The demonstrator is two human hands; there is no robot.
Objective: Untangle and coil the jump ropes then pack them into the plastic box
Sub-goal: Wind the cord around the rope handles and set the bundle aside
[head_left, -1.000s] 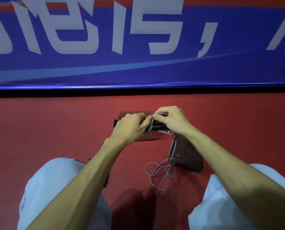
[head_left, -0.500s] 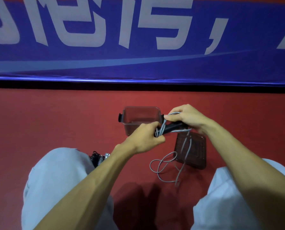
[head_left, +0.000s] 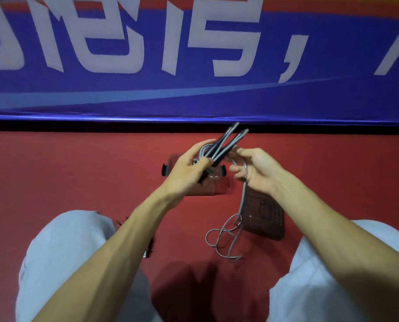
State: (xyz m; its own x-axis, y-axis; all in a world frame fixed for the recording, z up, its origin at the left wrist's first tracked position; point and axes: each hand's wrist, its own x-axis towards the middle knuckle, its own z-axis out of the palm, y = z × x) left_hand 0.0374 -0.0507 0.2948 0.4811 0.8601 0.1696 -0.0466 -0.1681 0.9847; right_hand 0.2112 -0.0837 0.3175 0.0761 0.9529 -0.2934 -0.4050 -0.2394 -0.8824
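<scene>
A clear plastic box (head_left: 219,183) with dark latches at its ends is seen standing on the red floor (head_left: 77,173), and most of it is covered by the left grip (head_left: 186,168). What lies inside it cannot be told, although red floor shows through the one bare corner of its wall. Its lid (head_left: 267,216) is laid flat on the floor just to the right of the box, partly under the right wrist.

The two dark handles (head_left: 226,142) of the jump rope (head_left: 226,235) are held together in the left grip, which is closed round them and round several bunched turns of grey cord. The handles are tilted up and away to the right, above the box. The cord is led across to the right grip (head_left: 256,170), whose fingers are curled round it. From there it is let down over the lid to the floor, where loose loops are spread between the knees, near the lid's front edge.

Light trousers (head_left: 66,256) are seen on both legs. A blue banner (head_left: 193,96) with white characters is hung behind the box.
</scene>
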